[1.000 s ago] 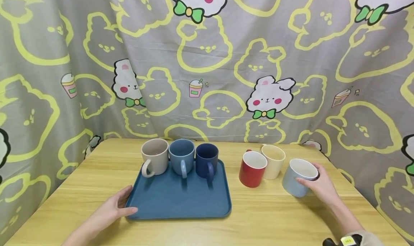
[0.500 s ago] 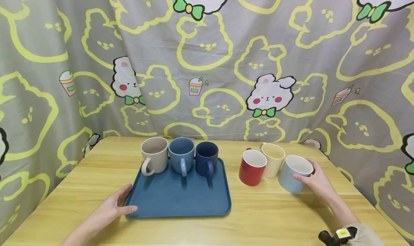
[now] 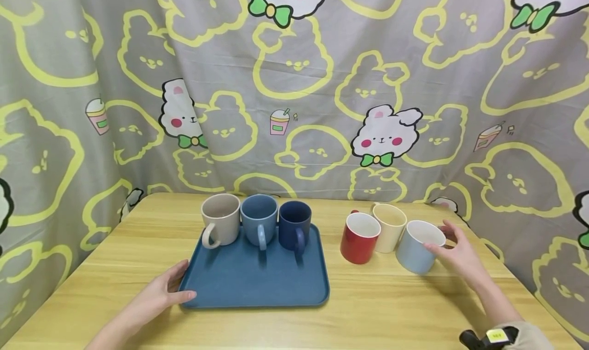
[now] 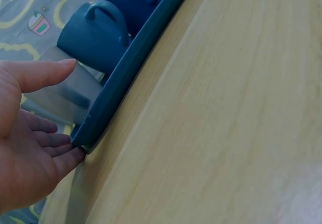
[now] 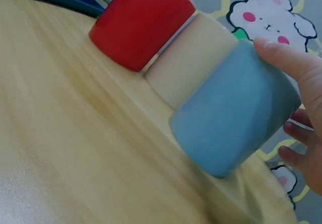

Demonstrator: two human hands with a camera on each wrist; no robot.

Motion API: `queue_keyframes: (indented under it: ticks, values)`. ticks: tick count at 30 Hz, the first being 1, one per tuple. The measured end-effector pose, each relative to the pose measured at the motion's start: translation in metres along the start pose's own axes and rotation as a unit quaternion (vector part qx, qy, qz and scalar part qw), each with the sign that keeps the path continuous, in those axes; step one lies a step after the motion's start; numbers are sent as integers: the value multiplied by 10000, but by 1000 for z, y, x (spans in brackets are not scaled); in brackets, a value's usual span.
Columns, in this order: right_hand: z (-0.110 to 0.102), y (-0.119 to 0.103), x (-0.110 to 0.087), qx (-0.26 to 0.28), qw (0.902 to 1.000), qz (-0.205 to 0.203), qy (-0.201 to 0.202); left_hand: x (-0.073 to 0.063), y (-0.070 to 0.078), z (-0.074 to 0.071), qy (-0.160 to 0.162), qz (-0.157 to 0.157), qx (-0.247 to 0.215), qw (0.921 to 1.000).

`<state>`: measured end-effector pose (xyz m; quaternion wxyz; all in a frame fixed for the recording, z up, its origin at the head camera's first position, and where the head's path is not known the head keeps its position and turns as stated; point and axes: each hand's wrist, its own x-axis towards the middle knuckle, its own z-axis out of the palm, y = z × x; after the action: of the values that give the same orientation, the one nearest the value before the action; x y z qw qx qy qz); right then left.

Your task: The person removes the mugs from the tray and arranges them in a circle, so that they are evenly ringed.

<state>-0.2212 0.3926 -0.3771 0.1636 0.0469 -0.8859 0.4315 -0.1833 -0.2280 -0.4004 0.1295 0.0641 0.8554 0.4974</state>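
Note:
In the head view my left hand (image 3: 158, 291) is at the front left corner of a blue tray (image 3: 257, 288), fingers along its side and thumb over the rim. The left wrist view shows these fingertips touching the tray's edge (image 4: 108, 108), with the thumb raised apart. My right hand (image 3: 462, 255) is at the right side of a light blue mug (image 3: 414, 253), thumb beside the rim and fingers spread away from its wall. That mug stands upright on the table beside a cream mug (image 3: 388, 232) and a red mug (image 3: 358, 242).
Along the tray's back stand a beige mug (image 3: 223, 222), a medium blue mug (image 3: 257, 219) and a navy mug (image 3: 292, 230), handles toward me. The wooden table (image 3: 368, 309) ends at a patterned curtain (image 3: 313, 109) behind. A strap device (image 3: 492, 337) sits on my right wrist.
The light blue mug has moved left and back, up beside the cream mug, and my right hand's fingers have loosened from it. My left hand and the tray have stayed put.

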Motion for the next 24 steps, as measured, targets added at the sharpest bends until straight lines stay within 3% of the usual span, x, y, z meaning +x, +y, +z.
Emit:
queue_keyframes:
  ticks: [4, 10, 16, 24]
  values:
    - [-6, -10, 2, -149, 9989, -218, 375, 0, 1, 0, 10, -2, 51, 10000]
    - [-9, -38, 7, -140, 9976, -334, 591, -2, 4, 1, 24, -18, 26, 10000]
    - [2, -76, 16, 178, 9968, -693, 358, -2, 5, 1, 28, 12, 80, 10000]
    - [35, -118, 23, 856, 9913, -970, -239, -1, 5, 1, 32, -18, 23, 10000]
